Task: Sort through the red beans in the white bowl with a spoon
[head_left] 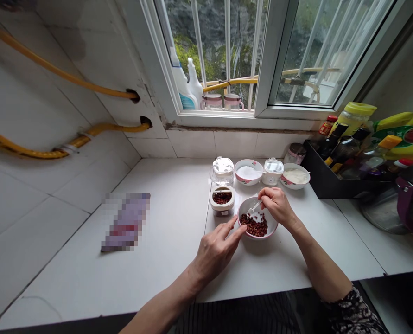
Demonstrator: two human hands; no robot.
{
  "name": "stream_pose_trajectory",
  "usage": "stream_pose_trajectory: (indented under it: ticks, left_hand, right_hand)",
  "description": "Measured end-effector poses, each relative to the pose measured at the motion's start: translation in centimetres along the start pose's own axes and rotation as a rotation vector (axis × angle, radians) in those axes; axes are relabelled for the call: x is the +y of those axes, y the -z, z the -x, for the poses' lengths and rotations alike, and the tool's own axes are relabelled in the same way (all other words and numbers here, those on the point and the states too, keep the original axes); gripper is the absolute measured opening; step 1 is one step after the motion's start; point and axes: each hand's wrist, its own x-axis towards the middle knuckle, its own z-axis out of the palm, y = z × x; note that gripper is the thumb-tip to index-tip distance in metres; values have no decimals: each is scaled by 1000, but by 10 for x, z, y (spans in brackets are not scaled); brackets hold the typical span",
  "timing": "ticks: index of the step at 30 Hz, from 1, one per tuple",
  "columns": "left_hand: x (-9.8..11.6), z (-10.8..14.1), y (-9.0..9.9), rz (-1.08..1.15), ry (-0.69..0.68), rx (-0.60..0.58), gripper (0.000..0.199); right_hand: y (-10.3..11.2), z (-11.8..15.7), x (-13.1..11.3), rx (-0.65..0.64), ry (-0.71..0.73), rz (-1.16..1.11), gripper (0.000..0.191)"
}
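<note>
Grip of right hand: closed on white spoon, bowl end in pink-rimmed bowl on worktop. Bowl contents: dark red-brown pieces. Grip of left hand: fingers extended, thumb and index apart, fingertips at near-left rim of bowl. Open jar, similar pieces inside: just beside bowl, left. Behind: lidded clear jar, bowl of white granules, second lidded jar.
</note>
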Motion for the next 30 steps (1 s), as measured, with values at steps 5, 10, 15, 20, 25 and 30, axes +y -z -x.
stream_pose_trajectory:
  ticks: [5, 10, 15, 20, 25, 30]
  left_hand:
    - [0, -1, 0, 0, -3, 6, 29]
    - [1, -3, 1, -8, -3, 11, 27]
    - [1, -3, 1, -8, -3, 17, 27]
    - [1, -2, -1, -22, 1, 27, 28]
    - [0, -2, -1, -29, -1, 14, 31]
    - [0, -3, 0, -24, 4, 11, 28]
  right_hand:
    - [-1, 0, 1, -30, -204, -322, 16]
    - [2, -4, 0, -34, -264, -593, 14]
    - [-5, -1, -14, 36, -154, -644, 19]
    - [-25, 9, -30, 117, 166, -324, 14]
    - [-28, 13, -35, 124, 528, 56, 20]
    - [-8, 12, -29, 198, 350, 27, 18]
